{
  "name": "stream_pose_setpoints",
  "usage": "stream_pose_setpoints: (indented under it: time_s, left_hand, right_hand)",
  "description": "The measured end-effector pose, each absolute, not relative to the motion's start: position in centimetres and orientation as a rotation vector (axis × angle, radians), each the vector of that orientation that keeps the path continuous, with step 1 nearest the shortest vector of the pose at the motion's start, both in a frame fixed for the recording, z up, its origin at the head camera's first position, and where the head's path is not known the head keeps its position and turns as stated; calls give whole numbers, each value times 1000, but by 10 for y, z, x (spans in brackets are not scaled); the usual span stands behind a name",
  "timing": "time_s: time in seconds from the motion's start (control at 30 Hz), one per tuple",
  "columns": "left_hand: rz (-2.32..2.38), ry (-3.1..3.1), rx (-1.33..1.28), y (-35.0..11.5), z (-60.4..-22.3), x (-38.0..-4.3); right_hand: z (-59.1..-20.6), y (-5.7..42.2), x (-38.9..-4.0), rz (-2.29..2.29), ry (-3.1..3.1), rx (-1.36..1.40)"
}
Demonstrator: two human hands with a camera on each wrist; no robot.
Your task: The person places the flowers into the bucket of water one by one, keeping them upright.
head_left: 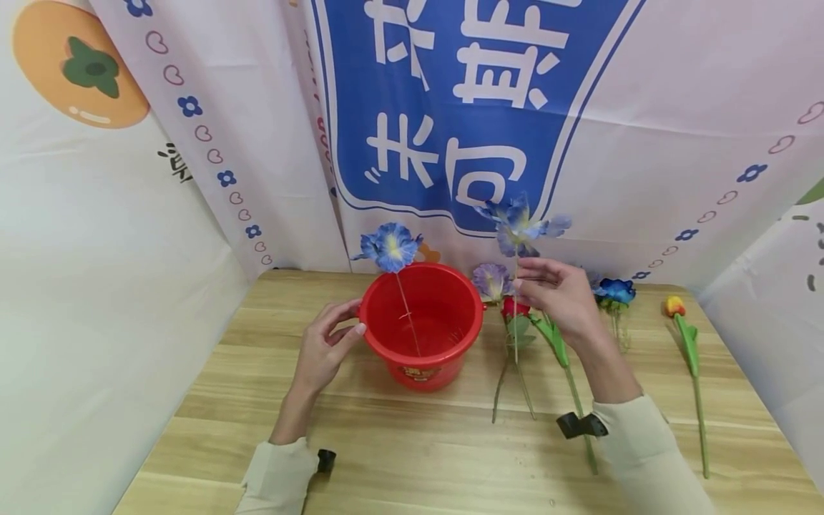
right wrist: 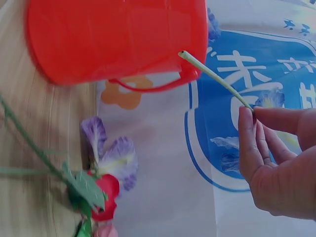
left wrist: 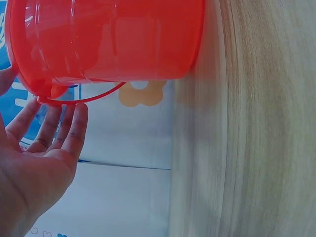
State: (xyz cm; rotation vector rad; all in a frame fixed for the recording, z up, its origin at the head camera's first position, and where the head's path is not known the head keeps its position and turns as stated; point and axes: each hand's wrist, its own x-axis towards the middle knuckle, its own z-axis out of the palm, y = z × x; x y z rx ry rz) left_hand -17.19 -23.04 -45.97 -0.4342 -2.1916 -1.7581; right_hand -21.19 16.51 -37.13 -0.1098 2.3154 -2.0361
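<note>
A red plastic bucket (head_left: 421, 372) stands upright on the wooden table. One blue artificial flower (head_left: 391, 249) stands in it, its thin stem leaning against the inside. At the bucket's left side, my left hand (head_left: 325, 347) touches the rim with fairly straight fingertips and thumb; the left wrist view shows the fingers (left wrist: 74, 128) by the thin red handle (left wrist: 94, 100). My right hand (head_left: 560, 297) pinches the stem of a second blue-violet flower (head_left: 518, 225) between thumb and fingers, right of the bucket and above the table. The cut stem end (right wrist: 183, 54) points toward the bucket in the right wrist view.
Under and beside my right hand lie a purple flower (head_left: 491, 280), a red rose (head_left: 515, 307), a green-leaved stem (head_left: 569, 372) and a dark blue flower (head_left: 616, 290). A yellow-red tulip (head_left: 674, 306) lies farther right. A printed cloth (head_left: 290, 143) hangs behind the table.
</note>
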Motion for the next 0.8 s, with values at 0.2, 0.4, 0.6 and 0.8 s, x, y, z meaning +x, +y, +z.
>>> stream_pose_setpoints:
  time_s: [0.2, 0.4, 0.6, 0.8]
  left_hand:
    - [-1760, -2204, -425, -231, -459, -171]
    - [-1761, -2214, -420, -232, -457, -170]
    - [-1765, -2217, -418, -231, -457, -170]
    - [-1767, -2212, -416, -232, -458, -170]
  right_hand:
    - [-371, 143, -222, -2093, 2293, -142]
    - [-364, 122, -227, -2149, 2252, -179]
    - [-352, 101, -234, -2163, 2258, -198]
    - [-345, 81, -237, -2184, 2261, -252]
